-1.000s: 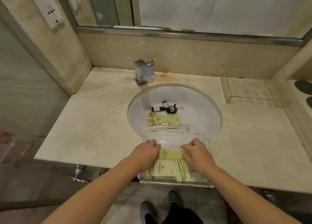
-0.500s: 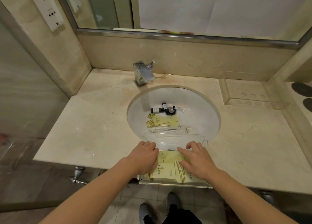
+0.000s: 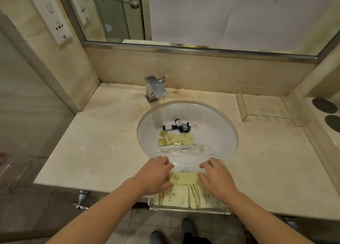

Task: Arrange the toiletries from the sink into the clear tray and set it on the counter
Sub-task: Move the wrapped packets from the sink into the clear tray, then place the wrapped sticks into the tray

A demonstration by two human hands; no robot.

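A clear tray [image 3: 189,211] lies across the sink's front rim and juts past the counter edge. Several pale yellow packets [image 3: 181,196] lie flat inside it. My left hand [image 3: 156,176] rests on the packets at the tray's left side, fingers loosely bent. My right hand [image 3: 218,179] lies flat on the packets at the right, fingers straight. In the white sink [image 3: 217,128] remain small dark bottles [image 3: 179,126], two yellow packets [image 3: 173,140] and clear-wrapped items [image 3: 185,149].
A chrome faucet [image 3: 154,89] stands behind the basin. A second clear tray [image 3: 265,107] sits on the counter at the back right. Beige marble counter [image 3: 95,148] spreads to both sides. A mirror and a wall socket plate [image 3: 51,14] are above.
Both hands have slid slightly apart and forward over the packets in the tray. The items in the sink have not moved.
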